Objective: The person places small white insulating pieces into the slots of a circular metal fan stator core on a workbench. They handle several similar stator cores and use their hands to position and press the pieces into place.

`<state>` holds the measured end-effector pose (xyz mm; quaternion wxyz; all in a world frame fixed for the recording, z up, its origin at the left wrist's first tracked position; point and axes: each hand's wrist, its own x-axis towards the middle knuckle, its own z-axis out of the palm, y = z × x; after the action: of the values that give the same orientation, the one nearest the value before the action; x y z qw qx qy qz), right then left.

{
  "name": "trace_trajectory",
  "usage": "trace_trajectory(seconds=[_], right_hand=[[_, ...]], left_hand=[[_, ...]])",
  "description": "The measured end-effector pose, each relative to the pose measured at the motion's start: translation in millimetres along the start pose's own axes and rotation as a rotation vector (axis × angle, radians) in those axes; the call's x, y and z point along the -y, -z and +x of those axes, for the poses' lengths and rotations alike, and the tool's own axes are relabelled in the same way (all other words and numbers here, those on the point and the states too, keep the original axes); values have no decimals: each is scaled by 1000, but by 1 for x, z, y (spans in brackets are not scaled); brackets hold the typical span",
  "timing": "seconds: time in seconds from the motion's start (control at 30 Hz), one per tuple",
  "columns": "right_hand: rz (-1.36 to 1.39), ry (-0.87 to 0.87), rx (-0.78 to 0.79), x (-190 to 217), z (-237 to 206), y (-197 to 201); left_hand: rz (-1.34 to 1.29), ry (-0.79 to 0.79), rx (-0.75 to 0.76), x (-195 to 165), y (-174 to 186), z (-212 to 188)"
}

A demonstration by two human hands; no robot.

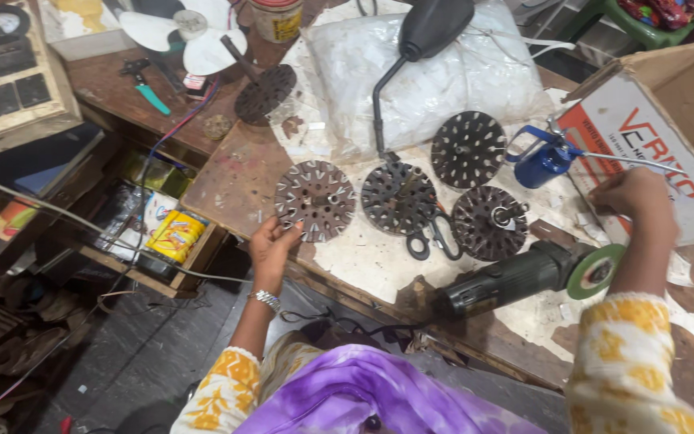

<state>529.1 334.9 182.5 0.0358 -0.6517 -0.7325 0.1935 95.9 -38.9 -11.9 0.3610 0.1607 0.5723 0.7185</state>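
My left hand [271,245] touches the near edge of a round slotted metal disc [316,200] lying flat on the workbench; its fingers are apart and hold nothing. My right hand [634,195] rests with curled fingers against the front of a cardboard box [668,128] at the far right; whether it grips anything I cannot tell. Three more slotted discs lie between the hands: one in the middle [398,197], one behind [468,149], one to the right [489,223].
A black angle grinder [516,277] with a green wheel lies near the front edge. Scissors [431,237], a blue oil can [545,161], a black mirror on a stem [431,28], a plastic bag [435,80] and a white fan blade [182,36] are on the bench.
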Motion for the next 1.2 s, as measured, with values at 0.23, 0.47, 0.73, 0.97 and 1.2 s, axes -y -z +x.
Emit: trace_trajectory(seconds=[0.23, 0.47, 0.73, 0.97, 1.2], right_hand=[[-364, 12, -78, 23, 31, -59], [-623, 37, -329, 34, 36, -79], [841, -33, -489, 20, -6, -64], [1379, 323, -343, 82, -91, -81], [1425, 199, 209, 191, -188, -170]], left_hand=[[10, 35, -49, -12, -4, -6], [10, 7, -64, -13, -5, -5], [8, 12, -27, -14, -3, -2], [-13, 39, 32, -13, 0, 4], [-24, 80, 69, -5, 4, 12]])
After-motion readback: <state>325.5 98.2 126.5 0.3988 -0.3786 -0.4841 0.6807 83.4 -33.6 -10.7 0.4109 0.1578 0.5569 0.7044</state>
